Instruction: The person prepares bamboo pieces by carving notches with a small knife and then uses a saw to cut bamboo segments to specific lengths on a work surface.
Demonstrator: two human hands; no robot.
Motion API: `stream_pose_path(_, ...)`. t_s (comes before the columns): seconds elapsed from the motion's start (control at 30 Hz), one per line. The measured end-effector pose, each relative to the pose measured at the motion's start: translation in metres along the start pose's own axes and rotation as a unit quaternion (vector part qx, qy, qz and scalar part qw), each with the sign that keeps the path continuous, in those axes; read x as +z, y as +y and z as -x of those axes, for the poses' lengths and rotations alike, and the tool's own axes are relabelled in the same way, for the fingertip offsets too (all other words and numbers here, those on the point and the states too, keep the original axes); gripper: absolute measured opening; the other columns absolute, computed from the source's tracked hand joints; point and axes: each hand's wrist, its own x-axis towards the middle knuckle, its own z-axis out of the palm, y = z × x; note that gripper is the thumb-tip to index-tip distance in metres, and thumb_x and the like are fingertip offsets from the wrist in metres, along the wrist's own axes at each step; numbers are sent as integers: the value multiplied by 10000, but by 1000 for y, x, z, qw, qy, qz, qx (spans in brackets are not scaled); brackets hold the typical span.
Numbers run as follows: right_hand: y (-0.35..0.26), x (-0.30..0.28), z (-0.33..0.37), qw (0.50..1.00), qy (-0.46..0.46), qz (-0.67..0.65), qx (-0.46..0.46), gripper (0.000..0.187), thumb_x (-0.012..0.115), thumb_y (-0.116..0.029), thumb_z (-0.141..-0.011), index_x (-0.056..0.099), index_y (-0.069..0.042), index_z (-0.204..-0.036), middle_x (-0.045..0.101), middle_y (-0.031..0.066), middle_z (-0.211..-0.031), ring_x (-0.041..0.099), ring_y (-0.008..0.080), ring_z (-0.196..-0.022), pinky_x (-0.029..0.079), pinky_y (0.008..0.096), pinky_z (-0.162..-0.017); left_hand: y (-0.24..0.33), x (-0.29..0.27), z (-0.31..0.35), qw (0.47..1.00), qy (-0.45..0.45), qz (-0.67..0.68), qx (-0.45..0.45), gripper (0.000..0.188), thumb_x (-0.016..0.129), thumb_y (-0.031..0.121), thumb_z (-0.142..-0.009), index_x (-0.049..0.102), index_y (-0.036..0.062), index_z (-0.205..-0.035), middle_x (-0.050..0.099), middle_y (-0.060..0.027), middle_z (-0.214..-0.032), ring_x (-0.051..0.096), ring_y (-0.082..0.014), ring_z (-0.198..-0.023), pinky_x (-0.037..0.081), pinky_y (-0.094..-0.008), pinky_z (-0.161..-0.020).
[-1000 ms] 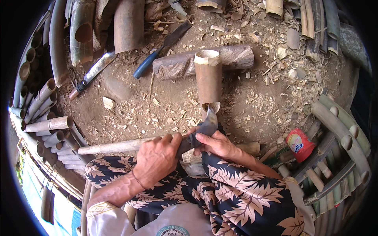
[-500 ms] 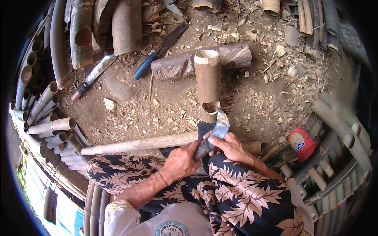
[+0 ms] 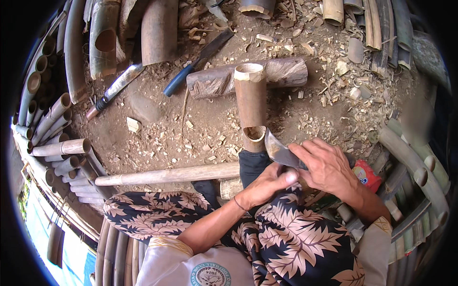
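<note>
A curved-blade knife [image 3: 284, 151] lies slanted across my hands, its blade tip beside the cut notch of a bamboo tube [image 3: 251, 102]. My right hand [image 3: 329, 169] is wrapped over the knife's handle end, its fingers reaching onto the base of the blade. Under the blade's base, my left hand [image 3: 265, 185] is closed against the knife with the thumb sticking out; its fingertips are hidden. The tube's pale, trimmed far end rests on a short log [image 3: 210, 82]. Its near end, below the notch, meets black cloth [image 3: 254, 164] between my legs.
A machete with a blue handle [image 3: 179, 80] and a second long blade [image 3: 117, 88] lie on the ground at the left. A bamboo pole [image 3: 167, 175] runs leftward. Wood chips litter the dirt. Bamboo stacks stand on both sides, with a red packet [image 3: 366, 176] at the right.
The knife has turned and shifted right. My right hand has moved from beneath the blade onto the handle end; my left hand has slid from the handle toward the blade's base.
</note>
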Motion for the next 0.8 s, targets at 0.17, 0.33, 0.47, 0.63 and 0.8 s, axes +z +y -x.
stream_pose_path(0.17, 2, -5, -42, 986, -71, 130, -72, 199, 673, -177, -742, 639, -43, -886, 645, 84, -742, 663, 265, -709, 516, 374, -633, -6, 20, -33, 916, 154, 368, 37, 430, 416, 478, -1019, 524, 155, -1282, 585, -40, -1246, 567, -164, -1093, 456, -373, -929)
stream_pose_path(0.33, 19, -4, -67, 987, -126, 5, -101, 139, 672, -162, -738, 689, -59, -646, 649, 111, -648, 675, 281, -647, 518, 377, -577, 5, 20, -28, 897, 191, 394, 65, 282, 452, 353, -1023, 579, 131, -1143, 612, 9, -909, 545, -127, -806, 424, -305, -743)
stream_pose_path(0.47, 13, 19, -59, 985, -134, -104, -18, 211, 669, -167, -777, 667, -7, -915, 670, 151, -740, 675, 357, -704, 543, 432, -623, 7, 6, -14, 927, 311, 208, 2, 265, 491, 280, -1003, 639, 74, -1080, 554, -12, -710, 484, -128, -612, 406, -285, -608)
stream_pose_path(0.63, -25, 105, -18, 953, 52, -295, 43, 540, 659, -190, -811, 486, 26, -1275, 632, 244, -1037, 651, 413, -873, 539, 475, -758, 47, 3, 19, 886, 347, -284, -120, 414, 464, 275, -984, 622, -3, -1247, 603, -34, -710, 526, -92, -595, 417, -244, -526)
stream_pose_path(0.8, -18, 34, -15, 986, -69, -147, 34, 567, 657, -160, -806, 446, -4, -1309, 599, 185, -973, 667, 368, -772, 554, 458, -666, 23, 4, 10, 965, 257, -49, 20, 482, 432, 408, -1047, 585, 35, -1312, 618, 8, -804, 492, -40, -613, 405, -199, -551)
